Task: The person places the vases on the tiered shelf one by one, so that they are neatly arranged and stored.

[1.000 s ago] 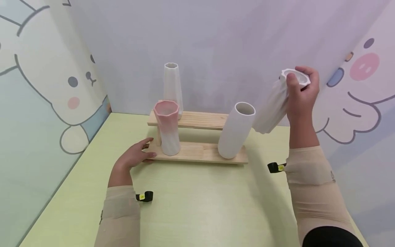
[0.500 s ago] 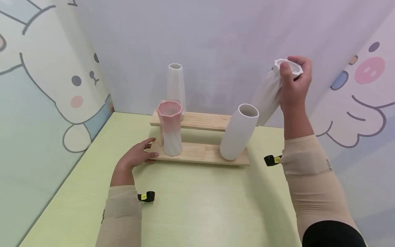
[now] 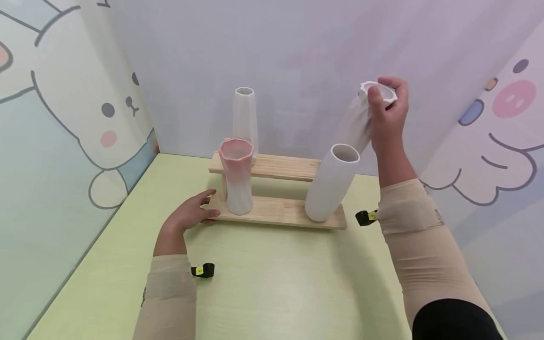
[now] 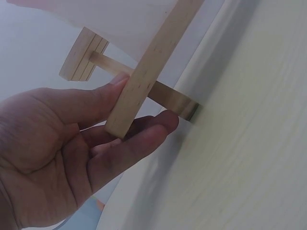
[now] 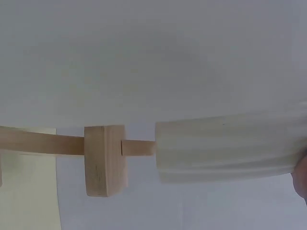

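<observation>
My right hand grips a white ribbed vase round its rim, over the right end of the upper shelf; in the right wrist view the vase's base shows beside the shelf end. My left hand pinches the left end of the two-tier wooden rack's lower board, thumb on top and fingers below, as the left wrist view shows. On that board a pink-and-white vase stands at the left and a smooth white vase at the right. The smooth vase partly hides the held one.
A tall white faceted vase stands on the left of the upper shelf. A pale wall rises close behind the rack. The pale green table stretches in front, with cartoon-printed walls on both sides.
My right hand has carried the ribbed vase leftward from the right, raising it and bringing it behind the smooth white vase. My left hand keeps its hold on the rack; the view has shifted slightly.
</observation>
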### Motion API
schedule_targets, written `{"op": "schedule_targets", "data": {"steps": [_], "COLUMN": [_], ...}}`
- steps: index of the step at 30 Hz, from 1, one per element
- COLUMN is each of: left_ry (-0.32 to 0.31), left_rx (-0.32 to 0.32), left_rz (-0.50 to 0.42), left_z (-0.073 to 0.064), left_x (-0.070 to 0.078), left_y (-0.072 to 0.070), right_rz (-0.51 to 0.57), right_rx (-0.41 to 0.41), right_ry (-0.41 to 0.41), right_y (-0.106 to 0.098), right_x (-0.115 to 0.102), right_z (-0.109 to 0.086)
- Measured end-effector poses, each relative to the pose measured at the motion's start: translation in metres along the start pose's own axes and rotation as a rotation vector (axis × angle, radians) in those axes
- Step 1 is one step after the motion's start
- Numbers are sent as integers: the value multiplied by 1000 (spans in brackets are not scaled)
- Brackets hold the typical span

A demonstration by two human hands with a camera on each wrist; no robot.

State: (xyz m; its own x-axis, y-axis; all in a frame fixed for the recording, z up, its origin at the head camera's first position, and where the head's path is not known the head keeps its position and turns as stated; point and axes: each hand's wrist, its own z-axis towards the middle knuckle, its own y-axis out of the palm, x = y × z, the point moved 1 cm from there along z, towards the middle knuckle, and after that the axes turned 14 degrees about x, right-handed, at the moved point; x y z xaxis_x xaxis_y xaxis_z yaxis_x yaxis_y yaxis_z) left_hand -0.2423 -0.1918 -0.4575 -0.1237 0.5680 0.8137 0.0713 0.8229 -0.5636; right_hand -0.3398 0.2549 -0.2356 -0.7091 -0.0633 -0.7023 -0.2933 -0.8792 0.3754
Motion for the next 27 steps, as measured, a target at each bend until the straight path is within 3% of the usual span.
{"op": "schedule_targets", "data": {"steps": [11,19,27], "left_ry": [-14,-11,-20], "left_rx": [11,5,0], "left_rz": [17,5,8], "left_z": [1,0,-1], "left_x": [0,3,4], "left_y": [1,2,4], "right_rz": [-40,-9,-8], "right_rx": [-102,-148,-191], "right_ry": [47,87,67], "right_y": [11,14,9], "right_x": [14,17,23], "right_z": [-11,-15,-21]}}
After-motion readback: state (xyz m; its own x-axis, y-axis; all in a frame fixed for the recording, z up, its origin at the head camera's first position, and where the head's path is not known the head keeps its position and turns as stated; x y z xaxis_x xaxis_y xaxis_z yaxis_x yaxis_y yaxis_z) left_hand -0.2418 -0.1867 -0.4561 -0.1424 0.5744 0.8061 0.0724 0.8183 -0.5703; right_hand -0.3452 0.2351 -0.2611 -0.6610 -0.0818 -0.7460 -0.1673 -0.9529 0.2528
